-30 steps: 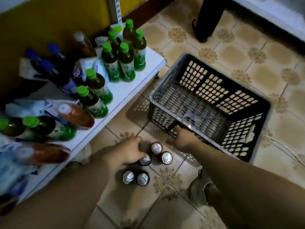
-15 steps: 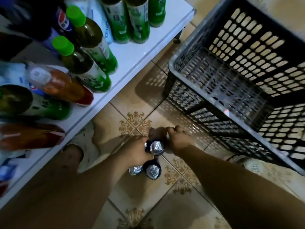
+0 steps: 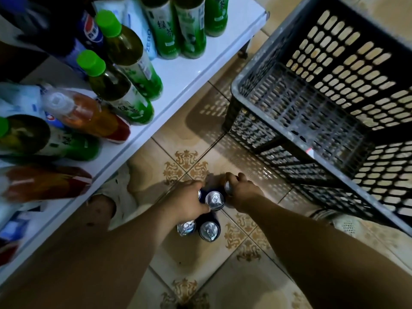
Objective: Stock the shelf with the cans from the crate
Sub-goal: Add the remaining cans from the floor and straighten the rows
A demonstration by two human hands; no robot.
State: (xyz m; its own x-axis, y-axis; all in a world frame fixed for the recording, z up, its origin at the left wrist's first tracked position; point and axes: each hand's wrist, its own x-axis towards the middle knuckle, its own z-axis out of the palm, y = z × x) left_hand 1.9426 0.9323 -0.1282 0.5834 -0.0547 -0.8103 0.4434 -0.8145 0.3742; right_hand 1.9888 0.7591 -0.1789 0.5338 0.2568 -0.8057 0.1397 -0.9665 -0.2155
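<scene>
Since a second ago the right hand (image 3: 243, 194) has left the crate's near rim and come down onto the cans (image 3: 209, 210), and the view has dropped closer to the floor. Five cans stand upright in a tight cluster on the tiled floor (image 3: 182, 259), between the shelf (image 3: 189, 70) on the left and the crate (image 3: 289, 121) on the far right. That looks like a staging spot, within reach of both. The left hand (image 3: 189, 202) curls over the far-left can (image 3: 199, 194), of which only a sliver of lid shows. Its thumb lies against the middle can (image 3: 214, 200). The right hand's fingers wrap down around the far-right can (image 3: 227, 186) from above. So each hand is grasping one can, probably so that two go up in a single trip. The two near cans (image 3: 197, 229) stand untouched, just beside the wrists. No can shows in the part of the crate in view, so the emptying seems done and the shelving is what remains. Green-capped bottles (image 3: 124, 54) crowd the shelf, some upright and some lying flat. Bare white board shows along its near edge, the likeliest landing place.
</scene>
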